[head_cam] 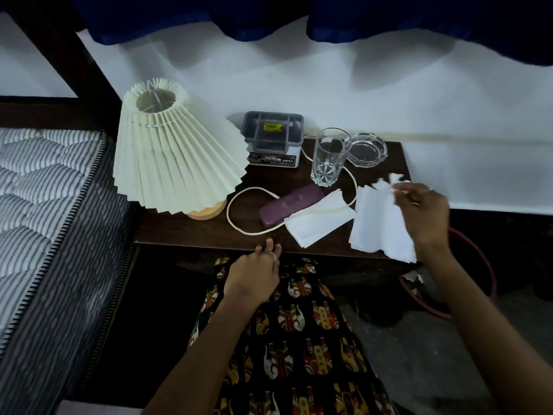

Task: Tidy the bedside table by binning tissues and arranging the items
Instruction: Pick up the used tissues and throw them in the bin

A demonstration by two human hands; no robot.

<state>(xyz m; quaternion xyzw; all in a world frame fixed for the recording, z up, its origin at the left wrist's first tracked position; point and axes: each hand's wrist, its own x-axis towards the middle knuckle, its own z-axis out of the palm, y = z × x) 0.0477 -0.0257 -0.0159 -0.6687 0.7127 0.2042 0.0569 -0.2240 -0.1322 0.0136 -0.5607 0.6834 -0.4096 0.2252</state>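
Right hand point(425, 211) pinches a tissue point(380, 223) right of the glass point(329, 157); swing it clear (glass tips easily). Left hand point(254, 274) rests loose, empty.

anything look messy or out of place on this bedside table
Yes. A loose tissue lies flat over the lamp cord and the end of the purple case. The right hand holds up another tissue at the table's right edge. The cord loops untidily across the tabletop. Nothing looks spilled or broken.
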